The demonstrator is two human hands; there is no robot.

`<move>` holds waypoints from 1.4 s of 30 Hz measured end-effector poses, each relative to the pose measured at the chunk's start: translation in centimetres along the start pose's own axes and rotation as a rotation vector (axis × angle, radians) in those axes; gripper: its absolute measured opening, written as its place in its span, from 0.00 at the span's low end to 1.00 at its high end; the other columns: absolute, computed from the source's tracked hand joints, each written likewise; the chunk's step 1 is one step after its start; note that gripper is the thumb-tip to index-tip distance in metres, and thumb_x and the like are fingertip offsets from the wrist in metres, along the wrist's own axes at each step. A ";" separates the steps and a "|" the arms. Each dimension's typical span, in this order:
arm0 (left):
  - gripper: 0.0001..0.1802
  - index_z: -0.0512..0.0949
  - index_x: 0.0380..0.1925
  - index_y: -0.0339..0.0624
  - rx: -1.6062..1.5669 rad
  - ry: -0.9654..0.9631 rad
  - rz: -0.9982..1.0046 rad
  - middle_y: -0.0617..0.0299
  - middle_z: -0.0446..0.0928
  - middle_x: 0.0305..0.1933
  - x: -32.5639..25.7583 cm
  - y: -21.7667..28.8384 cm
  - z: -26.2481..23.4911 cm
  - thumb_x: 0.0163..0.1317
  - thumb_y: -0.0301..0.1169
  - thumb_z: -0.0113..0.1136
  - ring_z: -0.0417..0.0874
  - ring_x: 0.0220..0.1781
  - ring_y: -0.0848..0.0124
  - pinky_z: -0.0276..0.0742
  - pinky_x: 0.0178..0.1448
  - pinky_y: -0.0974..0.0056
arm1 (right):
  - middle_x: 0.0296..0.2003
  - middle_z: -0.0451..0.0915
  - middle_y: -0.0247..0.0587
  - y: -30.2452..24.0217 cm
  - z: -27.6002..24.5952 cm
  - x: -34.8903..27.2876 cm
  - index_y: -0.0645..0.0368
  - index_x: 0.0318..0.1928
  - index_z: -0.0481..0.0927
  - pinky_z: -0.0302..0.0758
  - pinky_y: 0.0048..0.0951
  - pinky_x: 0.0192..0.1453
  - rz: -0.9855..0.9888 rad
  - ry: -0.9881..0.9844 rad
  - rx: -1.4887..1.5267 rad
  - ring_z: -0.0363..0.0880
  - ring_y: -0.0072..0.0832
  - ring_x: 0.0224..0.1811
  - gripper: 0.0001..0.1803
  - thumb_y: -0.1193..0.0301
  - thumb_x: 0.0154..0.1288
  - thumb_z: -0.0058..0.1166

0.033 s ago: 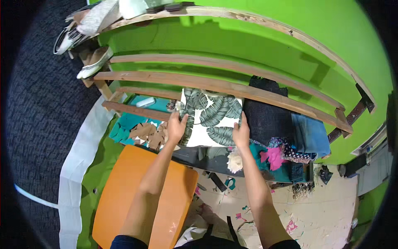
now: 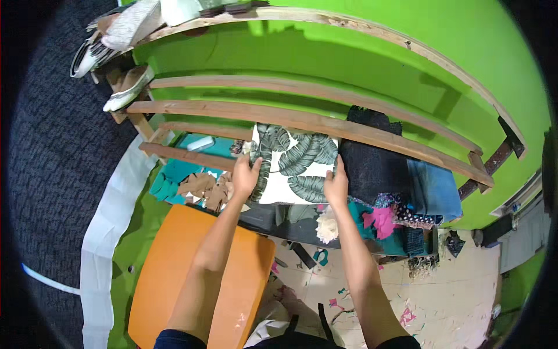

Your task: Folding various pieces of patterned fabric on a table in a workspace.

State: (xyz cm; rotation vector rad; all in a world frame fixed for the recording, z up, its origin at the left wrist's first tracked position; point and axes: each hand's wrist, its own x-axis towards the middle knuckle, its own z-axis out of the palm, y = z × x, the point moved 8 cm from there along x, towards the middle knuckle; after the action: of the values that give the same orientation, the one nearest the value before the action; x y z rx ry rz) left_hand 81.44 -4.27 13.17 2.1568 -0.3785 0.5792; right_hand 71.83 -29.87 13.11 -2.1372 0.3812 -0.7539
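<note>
A folded piece of white fabric with dark green leaf print [image 2: 299, 166] lies flat on the low shelf, its far edge beneath a wooden rail. My left hand [image 2: 246, 177] grips its left side, thumb on top. On the opposite side my right hand [image 2: 336, 185] holds the edge, thumb over the print and fingers along the border. Black cloth [image 2: 375, 168] lies just right of the fabric, with folded blue denim [image 2: 435, 189] beyond it. Brown cloth scraps [image 2: 200, 187] are left of my left hand. A cream cloth flower [image 2: 326, 227] sits beside my right wrist.
Wooden rails [image 2: 290, 120] cross over the shelf. An orange tabletop [image 2: 186, 267] stands under my left forearm. Pink cloth [image 2: 381, 221] lies at the shelf's front right. Shoes [image 2: 129, 90] rest at the upper left. Scraps litter the tiled floor [image 2: 442, 296].
The whole view has shifted very slightly left. My hands keep the same hold on the leaf-print fabric.
</note>
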 end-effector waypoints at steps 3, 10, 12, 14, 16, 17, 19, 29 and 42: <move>0.18 0.72 0.31 0.28 -0.016 -0.024 0.004 0.40 0.72 0.30 2.2 -0.3 1.9 0.53 0.37 0.57 0.71 0.35 0.43 0.67 0.39 0.53 | 0.48 0.67 0.62 -0.2 0.5 1.2 0.65 0.59 0.55 0.66 0.42 0.50 -0.009 0.046 -0.083 0.68 0.55 0.48 0.28 0.76 0.57 0.42; 0.19 0.71 0.30 0.27 0.073 0.012 -0.018 0.41 0.70 0.29 4.3 -3.3 3.7 0.53 0.37 0.58 0.71 0.32 0.48 0.67 0.36 0.54 | 0.49 0.65 0.63 -1.4 2.7 3.3 0.69 0.58 0.55 0.67 0.41 0.51 0.147 -0.123 -0.221 0.67 0.52 0.50 0.28 0.77 0.55 0.43; 0.20 0.69 0.37 0.29 0.126 -0.039 -0.009 0.40 0.70 0.35 4.6 -3.6 4.4 0.54 0.37 0.56 0.71 0.38 0.46 0.67 0.40 0.54 | 0.51 0.64 0.62 -1.0 4.0 2.7 0.69 0.58 0.57 0.63 0.41 0.55 -0.068 -0.013 -0.456 0.63 0.50 0.55 0.29 0.77 0.54 0.44; 0.25 0.63 0.49 0.32 0.240 0.055 0.189 0.40 0.67 0.47 4.3 -1.3 3.7 0.55 0.35 0.53 0.67 0.49 0.47 0.65 0.50 0.52 | 0.57 0.60 0.57 -2.9 5.5 1.2 0.68 0.55 0.62 0.50 0.44 0.64 -0.279 0.005 -0.733 0.49 0.44 0.65 0.27 0.74 0.53 0.46; 0.26 0.62 0.52 0.35 0.342 -0.003 0.309 0.46 0.64 0.53 3.3 2.6 4.8 0.56 0.36 0.51 0.62 0.58 0.53 0.56 0.58 0.50 | 0.58 0.59 0.55 -2.2 6.8 0.8 0.68 0.55 0.64 0.49 0.46 0.64 -0.308 0.014 -0.710 0.50 0.44 0.65 0.27 0.71 0.53 0.46; 0.26 0.62 0.53 0.37 0.343 -0.113 0.335 0.48 0.64 0.56 2.7 4.6 5.9 0.57 0.38 0.49 0.61 0.61 0.55 0.54 0.61 0.50 | 0.59 0.59 0.53 -2.0 7.0 0.8 0.67 0.54 0.65 0.47 0.48 0.65 -0.338 0.037 -0.685 0.50 0.44 0.65 0.26 0.68 0.54 0.46; 0.26 0.63 0.56 0.43 0.412 -0.269 0.419 0.52 0.58 0.62 0.4 4.4 8.6 0.59 0.42 0.42 0.58 0.64 0.55 0.51 0.64 0.50 | 0.59 0.59 0.50 -1.9 8.1 0.7 0.67 0.53 0.66 0.46 0.48 0.65 -0.332 0.034 -0.712 0.50 0.42 0.65 0.26 0.63 0.56 0.42; 0.25 0.66 0.54 0.46 0.442 -0.267 0.287 0.56 0.62 0.60 -3.1 0.3 10.1 0.62 0.46 0.35 0.61 0.63 0.59 0.49 0.65 0.52 | 0.57 0.62 0.56 1.9 8.9 -0.7 0.70 0.53 0.67 0.43 0.46 0.66 -0.174 0.054 -0.762 0.53 0.42 0.64 0.28 0.60 0.58 0.35; 0.22 0.68 0.50 0.42 0.578 -0.349 0.097 0.58 0.64 0.59 -13.1 -2.5 -0.2 0.54 0.33 0.46 0.58 0.65 0.64 0.45 0.66 0.51 | 0.62 0.53 0.50 -6.2 14.8 -17.4 0.68 0.57 0.61 0.30 0.58 0.64 -0.456 -0.455 -0.632 0.39 0.45 0.68 0.29 0.70 0.53 0.42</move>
State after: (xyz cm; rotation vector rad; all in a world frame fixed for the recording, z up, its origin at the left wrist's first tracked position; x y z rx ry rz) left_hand 71.46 -1.76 4.73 2.8229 -0.5576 0.3906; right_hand 67.71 -8.34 4.11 -2.9599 -0.1477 -0.3806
